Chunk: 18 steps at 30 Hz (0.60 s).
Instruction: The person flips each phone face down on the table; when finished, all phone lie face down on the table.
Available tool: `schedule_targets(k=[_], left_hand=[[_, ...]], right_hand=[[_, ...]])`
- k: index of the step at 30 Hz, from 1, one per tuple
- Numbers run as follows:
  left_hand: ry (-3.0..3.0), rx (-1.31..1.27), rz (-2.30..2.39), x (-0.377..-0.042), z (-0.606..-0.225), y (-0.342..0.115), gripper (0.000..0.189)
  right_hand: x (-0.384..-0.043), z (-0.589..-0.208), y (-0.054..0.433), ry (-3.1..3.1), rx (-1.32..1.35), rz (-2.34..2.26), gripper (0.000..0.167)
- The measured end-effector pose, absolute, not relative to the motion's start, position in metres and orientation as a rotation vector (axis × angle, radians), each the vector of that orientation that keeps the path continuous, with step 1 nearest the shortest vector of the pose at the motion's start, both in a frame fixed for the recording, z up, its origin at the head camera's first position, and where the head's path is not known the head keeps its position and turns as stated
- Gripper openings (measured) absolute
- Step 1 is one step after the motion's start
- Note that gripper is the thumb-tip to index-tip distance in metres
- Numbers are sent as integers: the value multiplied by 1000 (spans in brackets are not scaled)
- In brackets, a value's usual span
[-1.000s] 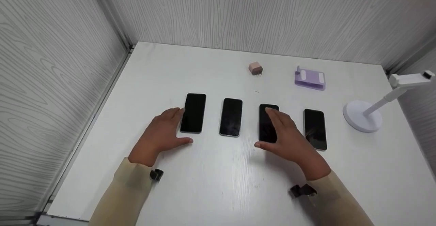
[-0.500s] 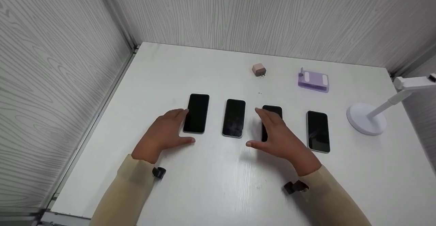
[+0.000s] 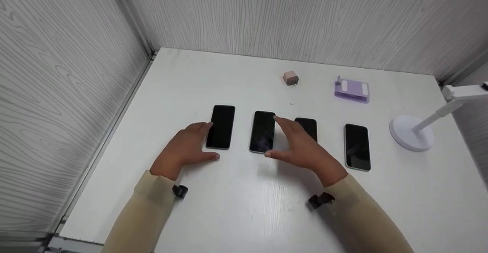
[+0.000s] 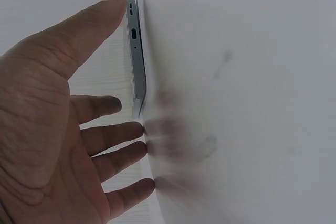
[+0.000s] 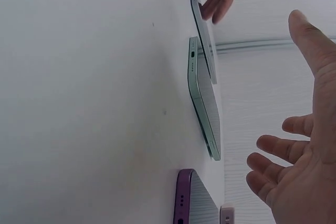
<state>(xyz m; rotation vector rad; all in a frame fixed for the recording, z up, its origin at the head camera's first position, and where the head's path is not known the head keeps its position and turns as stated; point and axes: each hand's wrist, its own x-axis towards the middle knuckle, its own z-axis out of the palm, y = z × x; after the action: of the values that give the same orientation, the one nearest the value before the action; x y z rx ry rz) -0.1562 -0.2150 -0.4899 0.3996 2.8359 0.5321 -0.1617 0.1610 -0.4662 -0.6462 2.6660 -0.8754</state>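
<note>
Several phones lie face up in a row on the white table. My left hand (image 3: 187, 144) is at the left side of the leftmost phone (image 3: 220, 127), fingers relaxed and thumb apart; in the left wrist view fingertips touch the tabletop beside that phone's edge (image 4: 136, 56). My right hand (image 3: 305, 146) hovers with fingers extended and thumb spread, fingertips near the right edge of the second phone (image 3: 262, 132). Its palm and wrist partly cover the third phone (image 3: 308, 127), purple-edged in the right wrist view. The rightmost phone (image 3: 357, 147) lies beyond it. Neither hand holds anything.
A pink charger plug (image 3: 291, 78) and a purple phone stand (image 3: 351, 89) lie toward the back. At the right a white stand with a round base (image 3: 411, 133) rises from the table (image 3: 190, 73). Grey panel walls (image 3: 267, 20) close off the back and sides.
My right hand has moved left, from over the third phone to the second phone's right edge. The left hand stays by the leftmost phone. The head view has shifted slightly.
</note>
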Motion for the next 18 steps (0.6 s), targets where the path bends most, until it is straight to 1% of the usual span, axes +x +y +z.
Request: schedule_targets(k=[11,18], left_hand=[[2830,392,532,-161,-491,-214,107],[2834,398,530,-162,-490,-213,105]], right_hand=[[-171,-466,142,2647,-698,-827,115],[-174,-466,131,2614,-703,-840,119]])
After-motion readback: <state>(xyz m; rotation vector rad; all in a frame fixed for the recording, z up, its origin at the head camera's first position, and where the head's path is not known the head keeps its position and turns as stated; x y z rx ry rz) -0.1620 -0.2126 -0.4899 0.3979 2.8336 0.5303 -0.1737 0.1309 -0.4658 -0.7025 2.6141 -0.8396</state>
